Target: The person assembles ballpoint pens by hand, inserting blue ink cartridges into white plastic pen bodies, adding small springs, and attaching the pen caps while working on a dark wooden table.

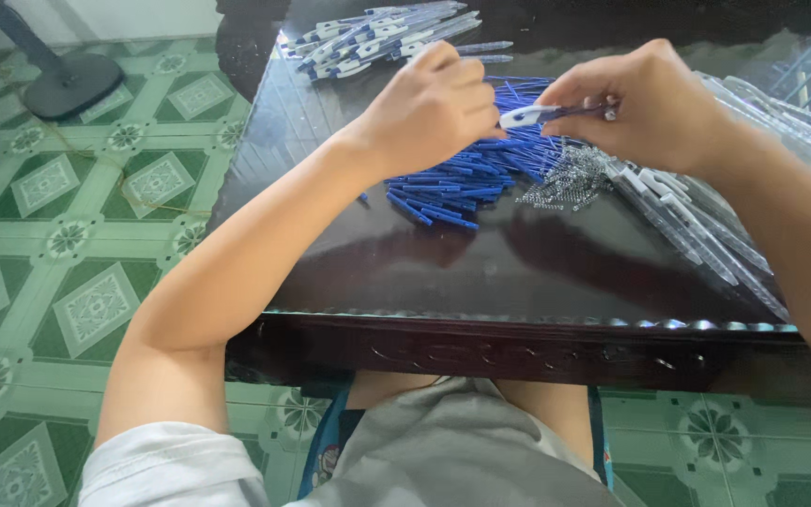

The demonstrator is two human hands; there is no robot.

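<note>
Both hands' fingers (481, 99) pinch one pen (542, 114) (barrel mostly hidden); springs (565, 178) blur together.

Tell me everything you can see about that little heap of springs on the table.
The heap of springs is a loose tangle of tiny silvery coils, metal by the look. It lies on the dark glossy table, between the blue refills and the clear barrels, touching both, just under the right hand. No hand touches it.

Blue-white pen (535, 115) horiz., held above blue refill pile (466, 178), mid-table.
</note>
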